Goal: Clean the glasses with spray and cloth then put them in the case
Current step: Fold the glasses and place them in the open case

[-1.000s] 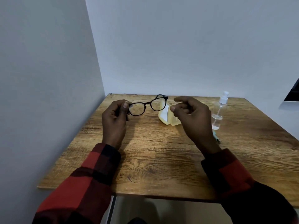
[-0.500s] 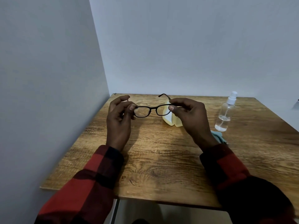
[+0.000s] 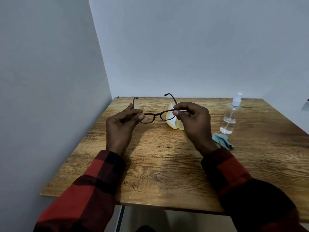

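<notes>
Holding dark-framed glasses [image 3: 156, 114] above table [image 3: 167, 164], left hand [image 3: 121, 124] and right hand [image 3: 194, 121] each pinching an outer frame corner, temples unfolded, pointing away

A wooden tabletop [image 3: 167, 173] with a strong brown grain fills the lower half of the view, its near edge overhanging a pale leg [image 3: 120, 218] beneath. It sits in a corner, its left side against a plain grey-white wall [image 3: 46, 91] and its far edge against another [image 3: 192, 47].
</notes>
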Action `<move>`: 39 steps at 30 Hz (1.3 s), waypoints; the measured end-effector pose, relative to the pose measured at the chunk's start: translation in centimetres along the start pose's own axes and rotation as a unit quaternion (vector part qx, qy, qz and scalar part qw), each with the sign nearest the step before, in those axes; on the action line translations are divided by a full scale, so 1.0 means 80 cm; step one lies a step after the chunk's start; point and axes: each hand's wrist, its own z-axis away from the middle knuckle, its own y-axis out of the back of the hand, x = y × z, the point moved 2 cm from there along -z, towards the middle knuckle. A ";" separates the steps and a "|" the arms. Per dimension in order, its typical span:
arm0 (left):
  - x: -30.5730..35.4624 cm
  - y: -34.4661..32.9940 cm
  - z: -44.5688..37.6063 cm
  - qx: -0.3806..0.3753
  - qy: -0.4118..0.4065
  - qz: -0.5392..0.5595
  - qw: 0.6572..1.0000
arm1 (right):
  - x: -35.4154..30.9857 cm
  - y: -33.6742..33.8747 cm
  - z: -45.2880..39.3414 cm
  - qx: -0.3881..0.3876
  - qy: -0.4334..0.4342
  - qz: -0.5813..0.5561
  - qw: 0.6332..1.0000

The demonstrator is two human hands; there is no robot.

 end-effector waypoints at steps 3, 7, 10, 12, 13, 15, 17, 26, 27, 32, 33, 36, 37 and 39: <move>0.003 0.001 0.000 -0.002 -0.012 -0.007 1.000 | 0.000 -0.004 0.003 0.002 0.010 0.017 1.000; 0.003 0.003 -0.001 0.005 -0.010 0.006 1.000 | -0.002 -0.006 0.004 0.013 0.028 0.021 0.999; 0.004 0.002 -0.001 0.008 -0.013 0.012 1.000 | -0.004 -0.005 0.004 0.009 0.040 0.019 0.999; 0.003 0.003 -0.002 0.013 -0.015 0.013 1.000 | -0.004 -0.005 0.003 0.004 0.049 0.021 0.999; 0.003 0.003 -0.002 0.016 -0.015 0.013 1.000 | -0.004 -0.005 0.003 0.000 0.054 0.022 0.998; 0.003 0.003 -0.002 0.020 -0.015 0.013 1.000 | -0.006 -0.006 0.005 -0.005 0.064 0.023 0.998; 0.002 0.004 -0.002 0.021 -0.017 0.013 1.000 | -0.006 -0.005 0.006 -0.005 0.067 0.020 0.998; 0.004 0.005 -0.002 0.014 -0.035 -0.007 0.999 | -0.006 -0.002 0.004 -0.016 0.065 -0.001 0.998; 0.005 0.004 -0.002 0.013 -0.038 -0.006 0.999 | -0.006 -0.002 0.004 -0.016 0.061 -0.006 0.998; 0.003 0.002 -0.002 0.018 -0.040 0.008 0.999 | -0.004 -0.001 0.005 -0.020 0.055 -0.011 0.998; 0.003 0.003 -0.002 0.017 -0.042 0.012 0.999 | -0.004 -0.001 0.005 -0.019 0.054 -0.013 0.998; 0.001 0.003 -0.001 0.013 -0.046 0.014 0.999 | -0.003 -0.001 0.005 -0.020 0.056 -0.017 0.998; 0.001 0.003 -0.001 0.011 -0.047 0.015 0.999 | -0.003 -0.002 0.005 -0.022 0.058 -0.017 0.998; 0.002 0.002 0.000 0.006 -0.052 0.012 0.999 | -0.003 -0.003 0.005 -0.025 0.060 -0.014 0.998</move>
